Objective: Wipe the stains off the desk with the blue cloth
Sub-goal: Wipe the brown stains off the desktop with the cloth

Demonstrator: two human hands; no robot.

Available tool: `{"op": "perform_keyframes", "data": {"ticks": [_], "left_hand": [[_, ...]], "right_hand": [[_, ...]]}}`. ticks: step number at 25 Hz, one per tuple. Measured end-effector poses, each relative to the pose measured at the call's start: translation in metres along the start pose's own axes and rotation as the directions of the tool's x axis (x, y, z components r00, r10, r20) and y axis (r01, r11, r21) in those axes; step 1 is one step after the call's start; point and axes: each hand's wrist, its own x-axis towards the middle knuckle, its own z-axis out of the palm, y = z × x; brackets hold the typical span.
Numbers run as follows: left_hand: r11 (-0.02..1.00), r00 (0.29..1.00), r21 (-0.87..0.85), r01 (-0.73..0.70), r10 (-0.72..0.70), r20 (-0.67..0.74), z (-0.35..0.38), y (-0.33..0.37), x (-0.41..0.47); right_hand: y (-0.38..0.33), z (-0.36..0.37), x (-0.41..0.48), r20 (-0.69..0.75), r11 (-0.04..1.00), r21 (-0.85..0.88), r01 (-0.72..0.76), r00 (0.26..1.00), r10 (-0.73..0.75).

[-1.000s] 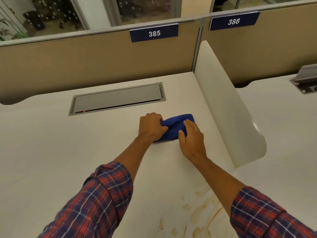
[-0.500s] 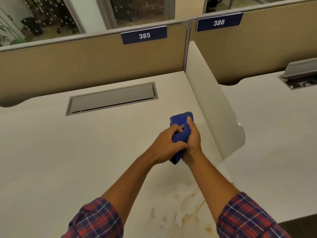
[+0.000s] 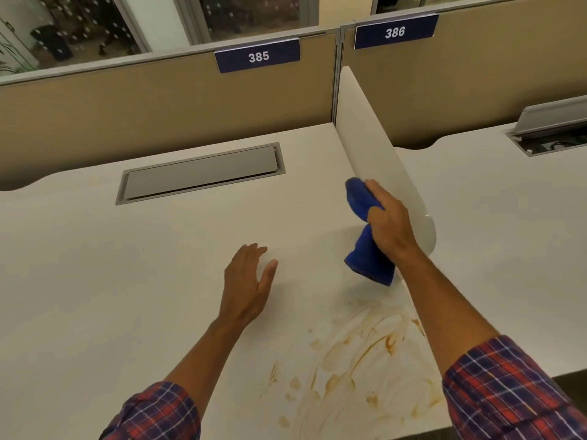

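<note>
Right grip (image 3: 389,227) closed around the bunched middle of the blue cloth (image 3: 368,252), held up off the counter (image 3: 127,296) beside the near end of the white divider panel (image 3: 378,160). One end of cloth bulging out past the fingers on the far side, the other hanging below the palm, its lower edge above the counter with a soft shadow beneath. Left grip (image 3: 247,281) spread flat and empty, fingers together and thumb apart, low over bare counter to the left of the cloth; contact with the surface not clear. Brown smeared stains (image 3: 359,360) across the near right part of the counter, near side of the cloth and between the two forearms. Plaid sleeves (image 3: 508,392) rolled up on both arms. Grey cable flap (image 3: 200,173) shut in the far counter. Blue tags reading 385 (image 3: 258,56) and 386 (image 3: 395,31) on the far beige partition.
</note>
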Motion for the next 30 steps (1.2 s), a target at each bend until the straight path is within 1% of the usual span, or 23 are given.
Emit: {"op": "perform_keyframes", "data": {"ticks": [1,2,3,4,5,6,8,10,13,16,19,21,23,25,27,30], "left_hand": [[0.998,1.000,0.058,0.014,-0.015,0.005,0.002,-0.009,-0.003],[0.994,1.000,0.106,0.020,-0.021,0.003,0.004,-0.016,-0.006],[0.989,1.000,0.146,0.021,-0.021,-0.001,0.006,-0.023,-0.009],[0.984,1.000,0.178,0.018,-0.018,0.001,0.008,-0.030,-0.013],[0.978,1.000,0.208,0.011,-0.014,0.013,0.009,-0.036,-0.016],[0.969,1.000,0.246,-0.005,-0.002,0.030,0.012,-0.041,-0.019],[0.942,0.999,0.334,-0.039,0.025,0.047,0.016,-0.047,-0.021],[0.924,0.999,0.380,-0.041,0.026,0.045,0.019,-0.048,-0.020],[0.917,0.999,0.396,-0.045,0.036,0.031,0.020,-0.049,-0.019],[0.918,0.999,0.394,-0.042,0.038,0.019,0.021,-0.052,-0.018],[0.920,0.999,0.391,-0.035,0.031,0.015,0.022,-0.052,-0.016],[0.921,1.000,0.388,-0.031,0.027,0.015,0.021,-0.052,-0.017],[0.920,1.000,0.390,-0.030,0.030,0.005,0.021,-0.051,-0.018],[0.921,1.000,0.388,-0.026,0.025,0.006,0.021,-0.050,-0.017],[0.919,1.000,0.392,-0.022,0.019,0.013,0.020,-0.049,-0.018],[0.922,1.000,0.387,-0.021,0.018,0.012,0.019,-0.047,-0.019]], "right_hand": [[0.006,0.001,0.003,0.085,0.961,-0.266,0.082,0.995,-0.061],[0.015,0.006,0.004,0.212,0.854,-0.498,0.151,0.976,-0.049],[0.028,0.013,0.002,0.341,0.721,-0.655,0.228,0.940,0.013],[0.041,0.021,-0.004,0.433,0.607,-0.736,0.301,0.898,0.081],[0.052,0.029,-0.012,0.483,0.535,-0.768,0.352,0.867,0.121],[0.061,0.034,-0.020,0.498,0.501,-0.777,0.380,0.859,0.120],[0.071,0.039,-0.026,0.482,0.493,-0.777,0.391,0.873,0.068],[0.072,0.040,-0.017,0.487,0.490,-0.774,0.402,0.872,0.054],[0.073,0.045,0.006,0.511,0.474,-0.769,0.428,0.858,0.054],[0.069,0.052,0.028,0.547,0.460,-0.748,0.478,0.837,0.020],[0.061,0.055,0.036,0.520,0.445,-0.757,0.479,0.854,-0.034],[0.055,0.054,0.024,0.443,0.449,-0.791,0.416,0.895,-0.049],[0.054,0.052,-0.005,0.297,0.474,-0.833,0.284,0.954,-0.049],[0.058,0.051,-0.039,0.196,0.505,-0.844,0.179,0.980,-0.020],[0.065,0.051,-0.058,0.169,0.505,-0.854,0.125,0.985,0.041],[0.061,0.043,-0.056,0.208,0.471,-0.867,0.160,0.977,0.051]]}}
